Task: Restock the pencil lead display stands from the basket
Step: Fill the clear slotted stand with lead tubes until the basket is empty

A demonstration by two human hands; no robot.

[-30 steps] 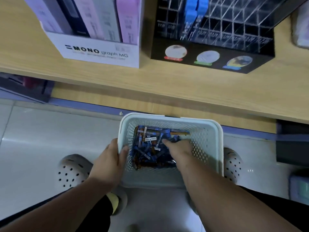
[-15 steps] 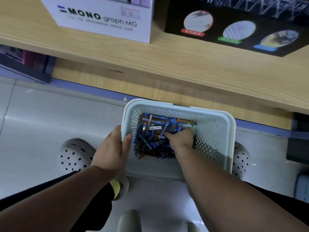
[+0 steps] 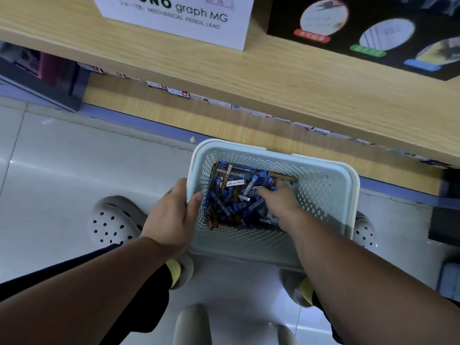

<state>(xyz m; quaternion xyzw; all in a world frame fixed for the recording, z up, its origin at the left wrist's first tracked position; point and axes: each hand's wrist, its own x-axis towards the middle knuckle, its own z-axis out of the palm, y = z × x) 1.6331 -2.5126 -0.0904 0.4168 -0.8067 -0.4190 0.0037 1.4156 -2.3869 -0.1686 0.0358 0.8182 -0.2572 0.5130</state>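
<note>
Basket: The pale perforated basket [image 3: 321, 195] sat low in front of you, below the wooden shelf [image 3: 273, 78] and between your two clogs. Whether it rested on the floor [image 3: 62, 158] could not be told.
Left hand: Your left hand [image 3: 171, 215] gripped the basket's left rim. The thumb [image 3: 195, 202] was hooked over the rim to the inside, and the rest of the hand was wrapped against the outer wall.
Right hand: Your right hand [image 3: 278, 202] was down inside the basket, on top of the stock.
Right fingers: The fingers [image 3: 263, 194] were pushed in among the cases. It could not be told whether they held one.
Stock: The pencil lead cases [image 3: 231, 192], mostly blue with some amber and some white-labelled, lay in a loose heap on the basket's bottom, towards its left side.
Display stands: The white "MONO graph MG" box [image 3: 174, 18] and the black display stand [image 3: 373, 33] stood side by side on the shelf, well apart from the basket. Both were cut off by the top of the view.
Shelf edge: A row of small price labels [image 3: 224, 103] ran under the shelf's front edge.
Footwear: The left clog [image 3: 114, 220] was just beside your left hand. The right clog [image 3: 363, 230] showed past the basket's right wall.
</note>
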